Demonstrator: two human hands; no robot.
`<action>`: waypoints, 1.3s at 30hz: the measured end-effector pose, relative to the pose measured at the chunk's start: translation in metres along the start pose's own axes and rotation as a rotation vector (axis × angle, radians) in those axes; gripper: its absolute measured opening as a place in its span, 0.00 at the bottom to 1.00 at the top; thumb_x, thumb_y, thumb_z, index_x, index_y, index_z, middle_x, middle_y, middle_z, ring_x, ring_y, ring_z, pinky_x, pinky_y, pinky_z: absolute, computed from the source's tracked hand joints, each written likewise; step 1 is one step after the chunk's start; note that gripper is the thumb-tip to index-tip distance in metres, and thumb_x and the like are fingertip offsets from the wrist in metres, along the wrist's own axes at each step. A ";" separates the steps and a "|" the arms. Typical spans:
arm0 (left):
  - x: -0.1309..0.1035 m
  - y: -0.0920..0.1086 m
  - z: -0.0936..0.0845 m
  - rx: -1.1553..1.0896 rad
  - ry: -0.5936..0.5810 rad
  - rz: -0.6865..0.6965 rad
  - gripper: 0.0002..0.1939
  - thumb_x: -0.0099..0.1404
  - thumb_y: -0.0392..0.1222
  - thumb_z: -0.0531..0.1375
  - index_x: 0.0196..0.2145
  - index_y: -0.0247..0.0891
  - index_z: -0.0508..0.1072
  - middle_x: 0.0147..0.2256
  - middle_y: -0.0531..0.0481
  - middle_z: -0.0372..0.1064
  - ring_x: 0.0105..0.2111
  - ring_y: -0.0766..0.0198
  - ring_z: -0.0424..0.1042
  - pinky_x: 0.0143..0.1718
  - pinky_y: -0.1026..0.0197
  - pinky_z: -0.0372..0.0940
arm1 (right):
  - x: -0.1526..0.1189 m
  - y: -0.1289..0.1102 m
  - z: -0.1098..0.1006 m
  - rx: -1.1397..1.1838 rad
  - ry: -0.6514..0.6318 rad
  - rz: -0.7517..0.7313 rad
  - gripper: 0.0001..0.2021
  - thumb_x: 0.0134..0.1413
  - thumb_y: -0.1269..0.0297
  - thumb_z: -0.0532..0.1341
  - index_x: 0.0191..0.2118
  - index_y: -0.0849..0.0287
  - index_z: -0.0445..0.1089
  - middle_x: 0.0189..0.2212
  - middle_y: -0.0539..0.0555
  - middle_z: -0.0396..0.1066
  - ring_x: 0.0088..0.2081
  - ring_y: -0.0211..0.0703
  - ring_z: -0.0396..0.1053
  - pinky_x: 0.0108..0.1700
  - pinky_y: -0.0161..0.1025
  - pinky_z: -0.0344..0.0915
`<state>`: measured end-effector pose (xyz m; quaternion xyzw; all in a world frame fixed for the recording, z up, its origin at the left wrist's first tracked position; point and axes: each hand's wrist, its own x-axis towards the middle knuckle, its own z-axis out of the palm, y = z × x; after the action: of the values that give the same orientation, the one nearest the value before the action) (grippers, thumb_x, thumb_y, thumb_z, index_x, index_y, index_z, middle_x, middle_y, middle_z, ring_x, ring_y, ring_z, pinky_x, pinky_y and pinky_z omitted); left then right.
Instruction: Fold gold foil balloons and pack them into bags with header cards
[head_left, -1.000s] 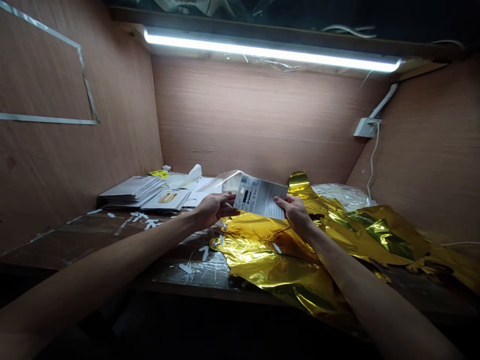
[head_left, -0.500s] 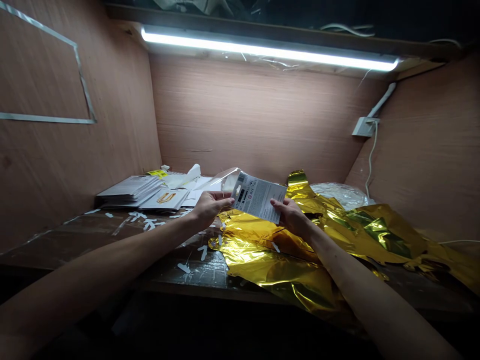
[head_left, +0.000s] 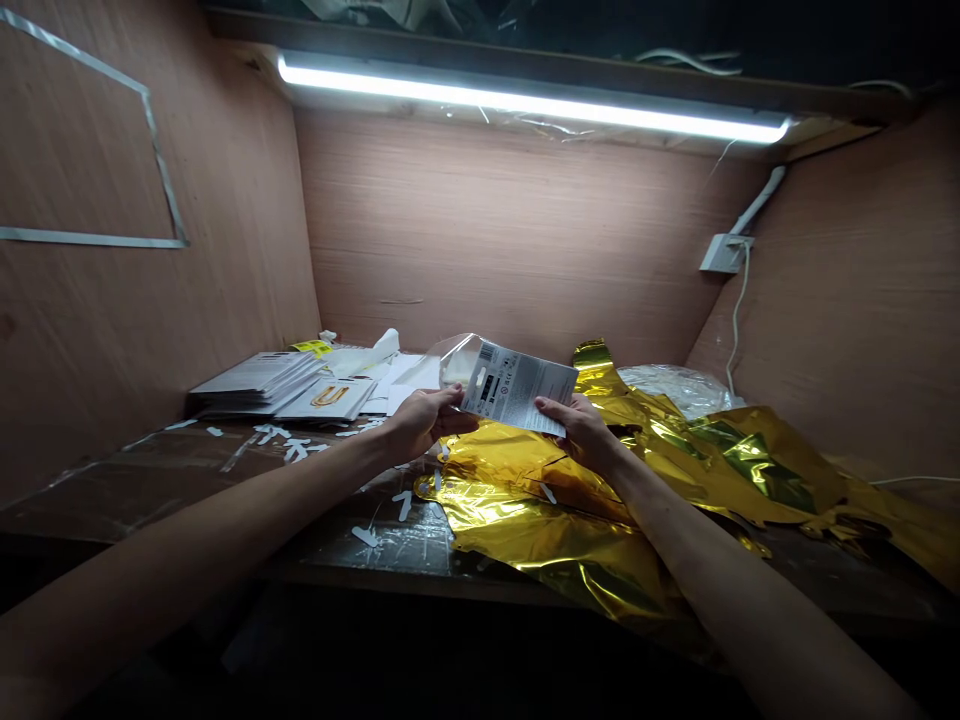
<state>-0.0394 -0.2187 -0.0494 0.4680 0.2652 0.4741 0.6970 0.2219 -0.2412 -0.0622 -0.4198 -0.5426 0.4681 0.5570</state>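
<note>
A: Which way does the printed card (head_left: 517,392) point?
B: Its long axis goes from left to right, the right end a little lower. The end with the hang hole (head_left: 481,380) points to the left, and the text side is turned to the camera.
A: Where is it?
B: In the air, above the gold foil (head_left: 510,520) on the tabletop (head_left: 165,470). The left hand (head_left: 424,418) pinches its left end; the right hand (head_left: 589,430) pinches its lower right corner, thumb on top.
A: What differs from half a second ago?
B: The right end stands slightly higher, and the left hand is more curled below the card.
A: What is difficult to see?
B: The fingers behind the card are hidden, the small text is not readable, the clear film (head_left: 450,362) is hard to follow, and the foil is cut off at the right edge
</note>
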 end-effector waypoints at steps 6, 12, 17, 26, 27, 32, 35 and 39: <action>-0.005 -0.007 0.005 0.013 -0.036 0.023 0.11 0.71 0.39 0.62 0.39 0.27 0.80 0.35 0.33 0.80 0.34 0.54 0.82 0.46 0.52 0.76 | -0.003 0.003 0.006 0.000 -0.100 -0.037 0.23 0.44 0.48 0.75 0.36 0.59 0.69 0.21 0.46 0.67 0.17 0.33 0.61 0.14 0.31 0.55; 0.000 -0.001 0.004 0.026 0.028 0.263 0.11 0.60 0.40 0.71 0.37 0.28 0.82 0.37 0.38 0.81 0.34 0.58 0.80 0.44 0.57 0.74 | 0.000 0.005 0.011 0.005 -0.215 -0.108 0.24 0.47 0.42 0.73 0.31 0.61 0.70 0.19 0.50 0.69 0.18 0.36 0.65 0.19 0.34 0.61; 0.003 0.005 -0.002 0.036 0.085 0.259 0.11 0.58 0.40 0.71 0.36 0.29 0.82 0.36 0.41 0.81 0.34 0.59 0.79 0.42 0.57 0.73 | 0.003 0.001 0.004 -0.028 -0.113 -0.216 0.20 0.48 0.47 0.73 0.28 0.62 0.75 0.23 0.54 0.74 0.22 0.36 0.68 0.24 0.34 0.62; -0.008 -0.016 0.008 0.196 0.070 -0.088 0.22 0.54 0.52 0.75 0.35 0.28 0.81 0.34 0.33 0.81 0.37 0.48 0.80 0.38 0.54 0.73 | 0.004 0.004 0.008 -0.150 -0.049 -0.295 0.19 0.49 0.47 0.72 0.25 0.61 0.75 0.19 0.53 0.73 0.20 0.37 0.65 0.23 0.35 0.60; -0.007 -0.014 0.007 0.165 0.057 -0.056 0.23 0.54 0.51 0.75 0.38 0.28 0.81 0.35 0.34 0.81 0.36 0.48 0.80 0.38 0.53 0.73 | 0.004 0.003 0.008 -0.161 -0.052 -0.295 0.20 0.50 0.47 0.72 0.24 0.61 0.75 0.19 0.54 0.73 0.20 0.37 0.66 0.23 0.35 0.60; 0.001 -0.002 0.002 -0.020 0.047 0.246 0.18 0.57 0.44 0.74 0.41 0.30 0.81 0.38 0.42 0.81 0.36 0.58 0.80 0.42 0.59 0.74 | 0.003 0.002 0.006 -0.234 -0.087 -0.271 0.24 0.50 0.42 0.70 0.23 0.61 0.74 0.19 0.56 0.74 0.19 0.39 0.68 0.21 0.35 0.61; 0.000 -0.006 0.003 0.015 0.121 0.249 0.16 0.55 0.42 0.75 0.38 0.30 0.81 0.34 0.42 0.81 0.33 0.57 0.80 0.39 0.57 0.75 | 0.003 0.003 0.009 -0.302 -0.113 -0.275 0.27 0.51 0.38 0.68 0.22 0.61 0.73 0.19 0.55 0.73 0.19 0.39 0.68 0.20 0.35 0.62; -0.013 -0.017 0.013 0.102 0.173 0.118 0.22 0.51 0.48 0.77 0.39 0.32 0.80 0.35 0.38 0.81 0.33 0.50 0.81 0.35 0.51 0.76 | 0.002 0.003 0.015 -0.306 -0.094 -0.305 0.26 0.52 0.39 0.67 0.22 0.60 0.72 0.18 0.53 0.72 0.17 0.36 0.66 0.19 0.34 0.61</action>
<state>-0.0272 -0.2373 -0.0606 0.4749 0.3203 0.5388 0.6177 0.2064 -0.2396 -0.0640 -0.3901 -0.6900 0.3096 0.5252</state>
